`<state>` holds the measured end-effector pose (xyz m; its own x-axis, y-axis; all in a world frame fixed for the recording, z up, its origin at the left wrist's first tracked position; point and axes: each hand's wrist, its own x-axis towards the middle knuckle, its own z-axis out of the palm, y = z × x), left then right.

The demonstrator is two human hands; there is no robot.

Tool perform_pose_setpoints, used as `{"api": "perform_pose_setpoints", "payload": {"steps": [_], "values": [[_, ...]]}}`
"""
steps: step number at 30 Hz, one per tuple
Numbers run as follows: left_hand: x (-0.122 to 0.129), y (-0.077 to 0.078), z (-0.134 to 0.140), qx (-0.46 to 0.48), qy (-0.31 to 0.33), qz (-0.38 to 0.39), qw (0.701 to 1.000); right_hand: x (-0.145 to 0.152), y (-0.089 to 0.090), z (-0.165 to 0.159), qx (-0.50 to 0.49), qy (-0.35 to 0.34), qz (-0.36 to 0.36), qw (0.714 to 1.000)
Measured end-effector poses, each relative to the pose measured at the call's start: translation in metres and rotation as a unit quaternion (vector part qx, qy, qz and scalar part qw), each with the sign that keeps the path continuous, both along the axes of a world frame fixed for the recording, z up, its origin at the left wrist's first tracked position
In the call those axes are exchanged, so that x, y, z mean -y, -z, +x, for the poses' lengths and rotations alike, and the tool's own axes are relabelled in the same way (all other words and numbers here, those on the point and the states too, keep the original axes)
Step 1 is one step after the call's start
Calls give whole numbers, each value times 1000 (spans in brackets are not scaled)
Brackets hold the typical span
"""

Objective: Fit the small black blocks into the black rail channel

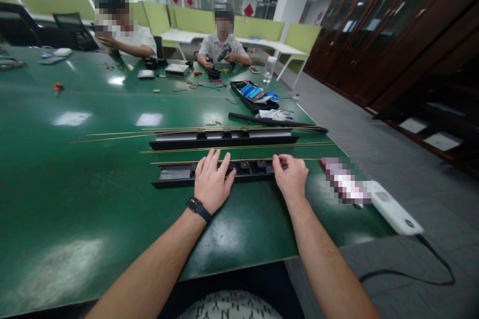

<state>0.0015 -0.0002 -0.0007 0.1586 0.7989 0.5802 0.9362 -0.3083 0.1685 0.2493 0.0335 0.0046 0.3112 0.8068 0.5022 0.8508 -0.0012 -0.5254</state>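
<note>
Near rail: we see a long black rail (175,174) lying flat on the green table (75,179), close to its front edge, with both our hands on it.
Left hand: our left hand (212,179) lies palm down over the middle of the rail, fingers spread and flat, pressing rather than gripping; a watch (194,205) sits on the wrist.
Right hand: our right hand (291,175) rests on the rail's right end, fingers curled over its top; we cannot tell whether they pinch anything.
Rod at the fingertips: a thin brass rod (239,160) runs along the rail's far edge, touching or just beside our fingertips.
Arms: both forearms reach straight forward from the table's edge, wrists low, hands apart along the rail.
Risk, rod: we judge the rod could roll away or bend if the flat left hand pushes unevenly.
Risk, neighbours: more loose rods (149,133) and a second rail (224,138) lie just beyond; a forward shove could scatter them.
Risk, edge: a white device (392,212) with its cable (430,264) overhangs the corner near our right hand, and a sideways sweep could knock it off.
</note>
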Motion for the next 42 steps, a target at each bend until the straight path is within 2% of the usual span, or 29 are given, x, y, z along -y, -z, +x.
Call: {"api": "perform_pose_setpoints", "payload": {"steps": [9,42], "values": [[0,-1,0,0,6,-3,1000,-1,-1,2,2,22,2,1000],[1,-2,0,8,10,-16,1000,0,0,3,10,28,-3,1000]]}}
